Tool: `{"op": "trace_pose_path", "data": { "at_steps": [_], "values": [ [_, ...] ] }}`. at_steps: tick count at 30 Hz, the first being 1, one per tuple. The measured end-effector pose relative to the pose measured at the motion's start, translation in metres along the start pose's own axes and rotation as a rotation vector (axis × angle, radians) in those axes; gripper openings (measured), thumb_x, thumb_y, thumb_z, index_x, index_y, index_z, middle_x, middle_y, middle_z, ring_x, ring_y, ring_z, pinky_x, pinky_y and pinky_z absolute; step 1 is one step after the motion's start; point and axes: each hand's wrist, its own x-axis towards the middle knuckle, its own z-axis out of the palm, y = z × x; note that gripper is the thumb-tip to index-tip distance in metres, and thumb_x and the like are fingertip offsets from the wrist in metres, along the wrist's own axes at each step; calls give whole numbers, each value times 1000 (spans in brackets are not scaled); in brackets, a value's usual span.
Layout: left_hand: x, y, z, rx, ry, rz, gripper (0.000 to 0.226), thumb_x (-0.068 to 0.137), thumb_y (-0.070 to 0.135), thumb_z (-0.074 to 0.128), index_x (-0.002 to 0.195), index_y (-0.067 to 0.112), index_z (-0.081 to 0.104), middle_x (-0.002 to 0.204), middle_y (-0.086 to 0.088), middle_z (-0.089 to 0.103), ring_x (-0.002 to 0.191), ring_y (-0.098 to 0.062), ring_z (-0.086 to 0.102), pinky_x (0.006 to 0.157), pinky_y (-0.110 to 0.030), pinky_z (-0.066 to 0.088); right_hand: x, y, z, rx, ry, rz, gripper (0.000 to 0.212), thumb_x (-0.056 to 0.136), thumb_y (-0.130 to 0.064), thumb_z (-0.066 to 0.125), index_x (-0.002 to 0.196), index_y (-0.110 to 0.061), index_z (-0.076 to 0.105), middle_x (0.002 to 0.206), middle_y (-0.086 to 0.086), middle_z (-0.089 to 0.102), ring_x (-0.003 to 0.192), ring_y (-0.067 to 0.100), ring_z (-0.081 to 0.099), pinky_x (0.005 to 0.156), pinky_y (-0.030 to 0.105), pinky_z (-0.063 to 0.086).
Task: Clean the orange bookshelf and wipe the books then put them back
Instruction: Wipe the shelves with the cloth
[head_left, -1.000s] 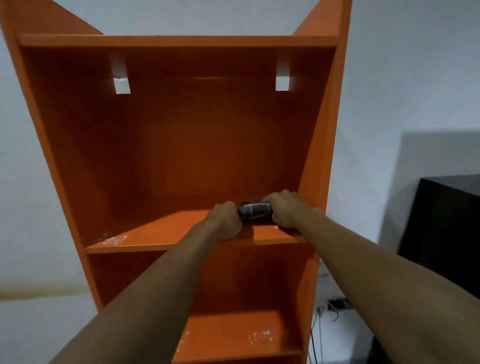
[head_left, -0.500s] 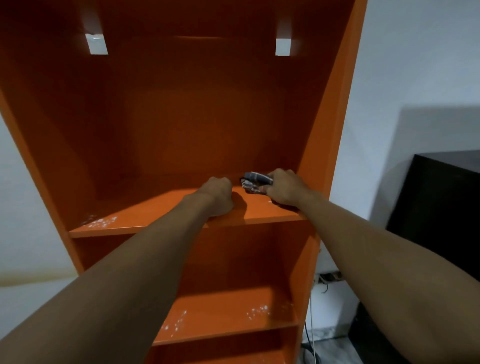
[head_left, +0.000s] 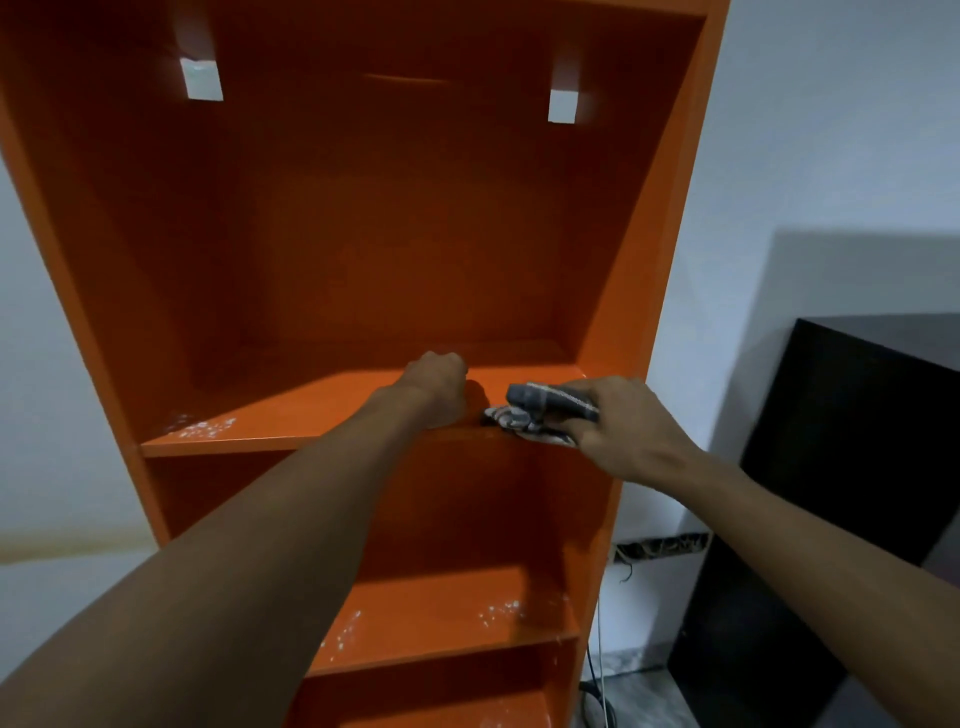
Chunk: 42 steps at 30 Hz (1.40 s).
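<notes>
The orange bookshelf (head_left: 644, 291) fills the middle of the view, and no books show on its shelves. My right hand (head_left: 621, 428) grips a grey and white cloth (head_left: 540, 408) at the front right edge of the middle shelf board (head_left: 260, 431). My left hand (head_left: 439, 387) rests as a closed fist on the same board, just left of the cloth and apart from it. White dust specks lie at the board's left end and on the lower shelf (head_left: 467, 608).
A black cabinet (head_left: 841, 493) stands right of the bookshelf against the white wall (head_left: 810, 130). Cables (head_left: 597, 670) hang in the gap between them down to the floor. Two white brackets show on the shelf's back panel near the top.
My right hand drew the cloth forward and right to the shelf's front edge. My left hand let go of the cloth and stays on the board. The view tilted downward.
</notes>
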Motion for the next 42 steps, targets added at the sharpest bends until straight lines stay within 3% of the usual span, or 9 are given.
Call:
{"op": "trace_pose_path", "data": {
  "at_steps": [5,10,13,18,25,30,34,38,42],
  "values": [
    [-3,2,1,-3,12,-27,38,98,14,48,135,7,50,129,-17,57,110,-35,60,93,-46,53,61,3,-6,-41,143,-9,34,91,-8,58,123,-16,65,86,-4,60,59,-4,45,47,6,30],
    [-1,7,3,38,12,-70,35,98,14,50,132,6,51,131,-19,55,112,-37,58,88,-41,53,94,32,34,-119,-215,103,39,97,-45,51,130,-23,54,112,3,64,84,15,55,72,28,40],
    [1,8,2,63,18,-102,30,99,17,50,127,7,54,127,-18,56,108,-35,58,84,-40,51,101,31,41,-288,-204,100,49,95,-58,42,130,-27,51,115,5,63,98,26,58,83,36,46],
    [-2,12,8,70,29,-141,36,100,13,47,135,7,52,128,-17,57,108,-33,60,92,-42,54,79,18,32,-439,-190,153,29,97,-28,49,118,-10,55,99,10,58,89,25,58,80,39,53],
    [-4,9,12,31,61,-164,25,95,9,49,117,9,59,121,-14,64,103,-31,63,86,-39,55,22,1,-12,-384,-189,155,33,91,-23,62,120,-9,52,91,6,52,77,22,55,65,33,49],
    [-3,12,13,-73,62,-197,24,96,9,54,119,9,57,119,-13,64,103,-30,65,89,-40,56,40,-2,-22,-322,132,46,31,93,-22,62,118,-5,54,91,10,55,75,26,56,61,34,47],
    [-6,15,13,-67,75,-205,32,97,16,48,127,11,56,123,-12,64,105,-31,63,90,-41,55,76,24,11,-242,-55,47,36,91,-16,60,125,-17,51,109,11,63,92,29,63,78,42,55],
    [-8,15,10,-101,71,-210,37,96,16,46,132,12,54,131,-10,61,112,-29,61,93,-39,53,79,36,36,-71,-119,47,37,87,-42,54,122,-35,54,98,-3,66,87,26,64,80,42,53],
    [-18,16,2,-130,49,-179,46,94,3,54,139,10,51,135,-16,58,117,-33,59,88,-35,49,49,20,46,3,-17,-101,38,76,-14,60,109,-31,66,74,-6,62,71,20,62,64,32,52]
  ]
}}
